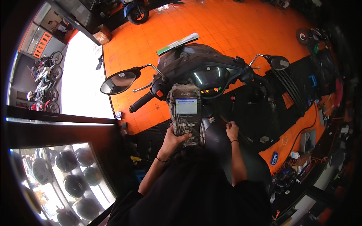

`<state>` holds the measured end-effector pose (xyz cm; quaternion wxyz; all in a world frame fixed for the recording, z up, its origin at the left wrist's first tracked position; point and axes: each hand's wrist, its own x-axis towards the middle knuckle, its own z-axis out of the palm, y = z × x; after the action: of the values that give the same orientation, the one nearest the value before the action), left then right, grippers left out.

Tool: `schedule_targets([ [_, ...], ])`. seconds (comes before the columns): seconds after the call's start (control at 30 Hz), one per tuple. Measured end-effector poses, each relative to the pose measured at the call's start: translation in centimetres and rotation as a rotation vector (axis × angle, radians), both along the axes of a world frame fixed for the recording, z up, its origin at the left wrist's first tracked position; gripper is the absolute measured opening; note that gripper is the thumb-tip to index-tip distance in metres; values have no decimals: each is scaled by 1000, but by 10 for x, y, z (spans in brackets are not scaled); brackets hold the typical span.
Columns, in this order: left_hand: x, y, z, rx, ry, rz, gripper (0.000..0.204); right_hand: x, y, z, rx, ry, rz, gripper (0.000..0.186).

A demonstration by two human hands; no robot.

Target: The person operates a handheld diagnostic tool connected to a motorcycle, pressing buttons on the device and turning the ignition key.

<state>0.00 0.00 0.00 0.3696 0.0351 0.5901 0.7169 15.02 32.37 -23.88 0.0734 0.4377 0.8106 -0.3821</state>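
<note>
My left hand (174, 139) grips a handheld diagnostic device (186, 109) wrapped in clear crinkled plastic, its screen lit, with the thumb over the lower buttons. Behind the device is a dark scooter's front (177, 67), with mirrors on both sides and a lit dashboard (208, 81). My right hand (232, 130) is beside the black seat (216, 141), fingers curled together; what they hold, if anything, is too small to make out. A green-and-white flat item (177, 43) lies atop the scooter's front.
Parked motorcycles (52, 81) and a person (56, 26) show through the left doorway. Helmets (75, 185) stand on a lit display at lower left. Another scooter (136, 13) stands on the orange floor (139, 37). Black mats (271, 128), hoses and scattered tools lie on the right.
</note>
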Motion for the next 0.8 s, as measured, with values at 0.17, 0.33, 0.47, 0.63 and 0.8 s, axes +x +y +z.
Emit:
schedule_targets([
  [0.17, -16, 0, -1, -34, -34, -75, 44, 58, -62, 15, 410, 43, -90, 37],
  [0.33, -11, 13, -5, 6, -87, -163, 42, 83, -94, 15, 823, 31, -79, 41],
  [0.47, -15, 17, -9, 10, -14, -232, 38, 69, -94, 17, 771, -2, -183, 40],
  [0.63, -20, 20, -5, 8, -37, -267, 40, 69, -95, 16, 780, 23, -200, 38],
  [0.8, -23, 22, -9, 1, -3, -281, 39, 68, -92, 19, 781, 14, -213, 37],
])
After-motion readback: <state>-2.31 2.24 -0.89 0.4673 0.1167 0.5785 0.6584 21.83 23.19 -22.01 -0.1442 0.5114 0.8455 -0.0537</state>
